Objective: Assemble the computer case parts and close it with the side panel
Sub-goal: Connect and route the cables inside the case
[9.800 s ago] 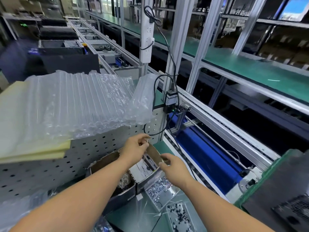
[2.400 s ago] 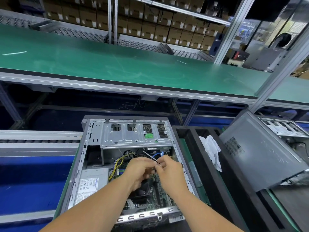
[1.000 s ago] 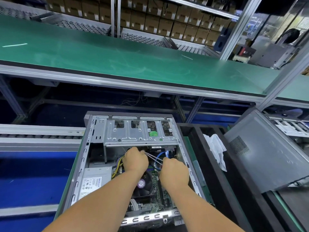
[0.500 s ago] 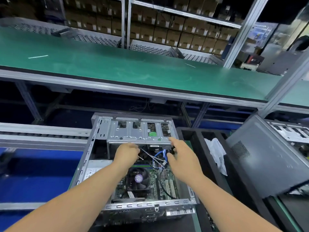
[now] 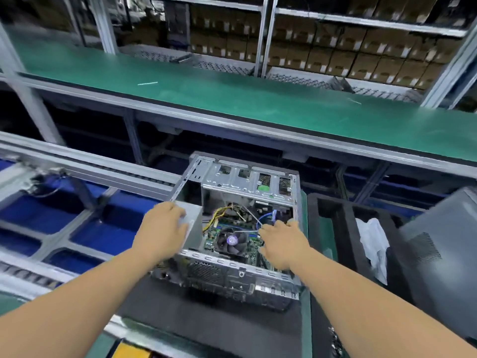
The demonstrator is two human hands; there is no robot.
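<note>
The open computer case (image 5: 247, 182) lies on its side on a black foam mat, with motherboard, CPU fan (image 5: 232, 240) and loose yellow, white and blue cables showing inside. My left hand (image 5: 162, 228) rests on the grey power supply (image 5: 193, 226) at the case's left side, fingers lightly bent over it. My right hand (image 5: 281, 244) reaches into the case's right side, fingertips by the blue cable (image 5: 265, 217); blur hides whether it holds anything. The grey side panel (image 5: 438, 244) leans at the far right, apart from the case.
A black foam tray (image 5: 335, 228) with a white cloth (image 5: 374, 239) sits right of the case. A green conveyor shelf (image 5: 232, 99) runs across behind, with stacked cartons beyond. Blue bins and aluminium rails (image 5: 77, 164) lie to the left.
My left hand has gone from the cables inside the case onto the power supply at the left. My right hand came down from the drive cage edge into the case's right side.
</note>
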